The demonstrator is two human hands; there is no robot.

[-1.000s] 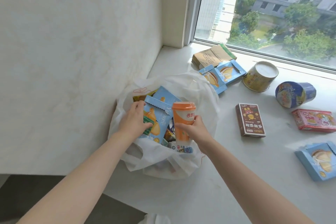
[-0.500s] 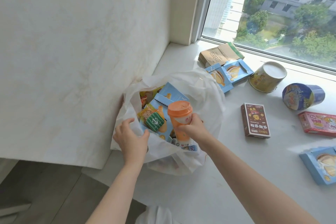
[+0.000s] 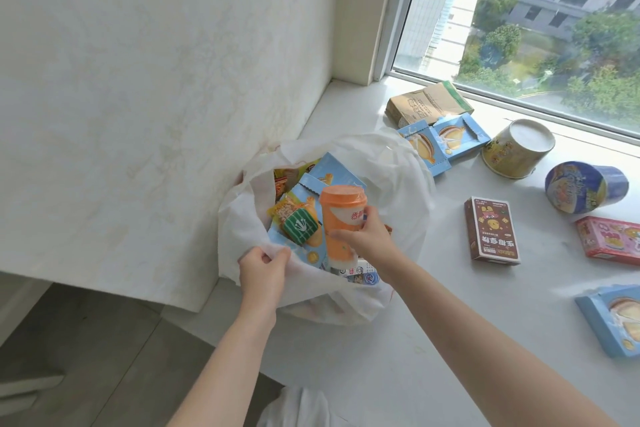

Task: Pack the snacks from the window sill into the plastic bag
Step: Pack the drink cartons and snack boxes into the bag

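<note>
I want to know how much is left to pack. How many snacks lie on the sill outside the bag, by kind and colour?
Blue boxes: 3
Brown box: 1
Pink box: 1
Yellow tub: 1
Blue tub: 1
Brown paper packet: 1
Total: 8

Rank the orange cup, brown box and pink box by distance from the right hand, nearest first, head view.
1. Orange cup: in the right hand's grip.
2. Brown box: on the sill, rightward.
3. Pink box: far right edge.
</note>
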